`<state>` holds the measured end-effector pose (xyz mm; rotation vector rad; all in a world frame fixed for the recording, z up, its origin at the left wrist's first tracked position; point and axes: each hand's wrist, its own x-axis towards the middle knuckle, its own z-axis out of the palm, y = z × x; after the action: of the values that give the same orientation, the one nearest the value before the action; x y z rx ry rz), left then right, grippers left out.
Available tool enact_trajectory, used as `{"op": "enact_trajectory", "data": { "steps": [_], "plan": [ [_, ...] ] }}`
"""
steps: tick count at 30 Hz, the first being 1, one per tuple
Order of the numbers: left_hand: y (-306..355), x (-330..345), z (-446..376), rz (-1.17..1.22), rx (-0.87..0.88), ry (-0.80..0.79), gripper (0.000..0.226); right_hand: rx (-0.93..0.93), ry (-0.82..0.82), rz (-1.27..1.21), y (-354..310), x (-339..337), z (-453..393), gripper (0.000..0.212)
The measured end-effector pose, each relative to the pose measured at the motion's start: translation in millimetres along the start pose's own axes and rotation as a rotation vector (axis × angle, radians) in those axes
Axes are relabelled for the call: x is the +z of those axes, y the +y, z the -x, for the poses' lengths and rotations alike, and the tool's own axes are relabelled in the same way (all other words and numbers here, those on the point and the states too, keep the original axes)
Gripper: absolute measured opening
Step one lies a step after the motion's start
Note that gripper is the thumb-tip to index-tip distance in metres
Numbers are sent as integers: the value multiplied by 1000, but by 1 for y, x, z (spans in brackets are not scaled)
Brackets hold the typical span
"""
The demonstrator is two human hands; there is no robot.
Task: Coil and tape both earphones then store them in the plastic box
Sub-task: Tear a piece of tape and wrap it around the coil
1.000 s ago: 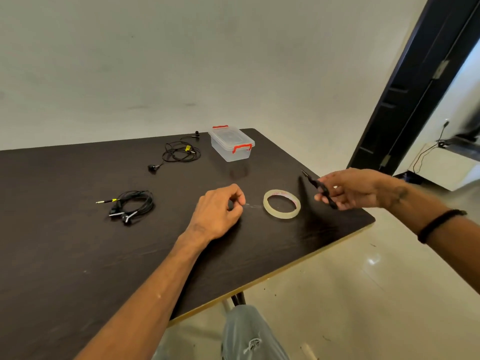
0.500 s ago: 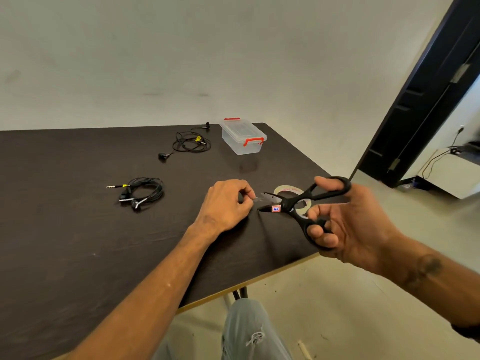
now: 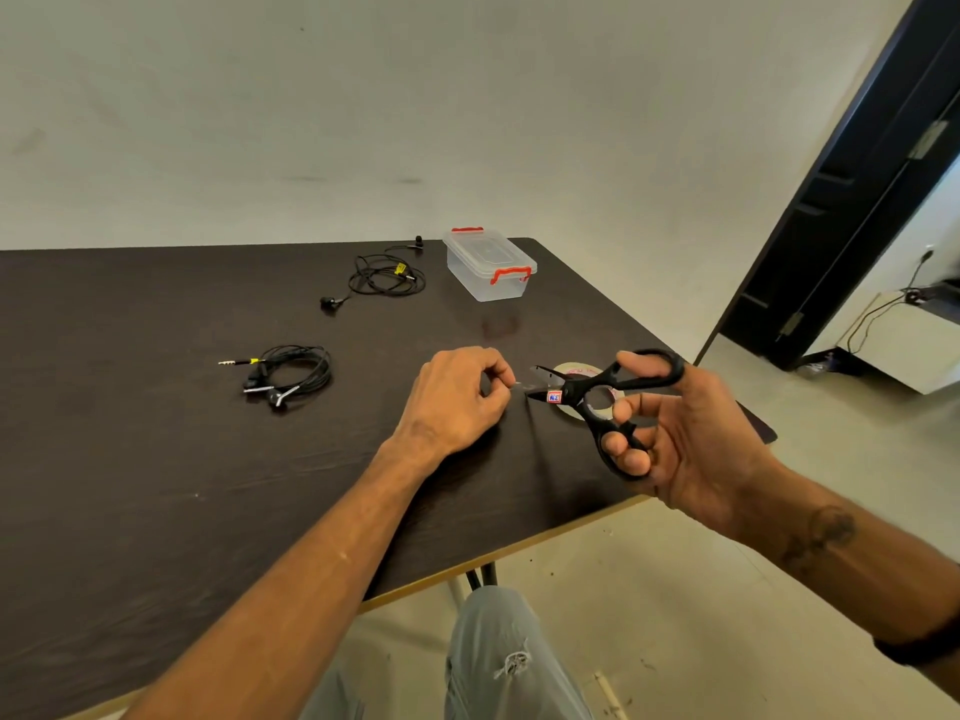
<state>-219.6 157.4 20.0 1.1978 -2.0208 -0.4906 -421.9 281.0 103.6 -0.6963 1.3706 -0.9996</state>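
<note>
Two bare hands work over the near right part of a dark table (image 3: 156,511), above a knee in pale torn jeans (image 3: 498,662). The right hand (image 3: 691,439) grips a pair of black scissors (image 3: 608,397), thumb through the upper loop and fingers curled through the lower one; the blades are parted and point left toward the other hand. The left hand (image 3: 452,397) rests on the table with its fingers curled, thumb and forefinger pinching the end of a clear strip of tape (image 3: 521,385) that runs toward the open blades. Behind the scissors, partly hidden by them, a roll of tape (image 3: 571,367) lies flat on the table near its right edge.

Farther left, well apart from the hands, one pair of black earphones (image 3: 291,374) lies coiled in a tight bundle, its plug sticking out to the left. Beyond it, toward the far edge, a second pair of earphones (image 3: 384,275) lies in a looser coil with both earbuds trailing out. Just to the right of that sits the plastic box (image 3: 488,272), clear, with its lid on and red clips at both ends. Neither earphone is in the box. A pale wall (image 3: 467,96) stands behind the table, and a dark door frame (image 3: 841,200) rises at the right.
</note>
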Motion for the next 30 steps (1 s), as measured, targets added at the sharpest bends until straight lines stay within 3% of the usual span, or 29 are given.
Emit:
{"op": "enact_trajectory", "data": {
  "steps": [13, 17, 22, 28, 30],
  "plan": [
    [1, 0, 0, -8, -65, 43, 14, -78, -96, 146, 18, -14, 6, 49],
    [-5, 3, -4, 68, -207, 205, 14, -145, -87, 515, 15, -22, 7, 52],
    [-7, 2, -5, 170, -258, 281, 12, -365, -169, 1179, 17, -39, 10, 33],
    [4, 0, -4, 147, -213, 252, 13, -421, -192, 1405, 13, -59, 3, 39],
    [9, 1, -7, 76, -181, 155, 30, -428, -209, 1387, 13, -62, -1, 39]
  ]
}}
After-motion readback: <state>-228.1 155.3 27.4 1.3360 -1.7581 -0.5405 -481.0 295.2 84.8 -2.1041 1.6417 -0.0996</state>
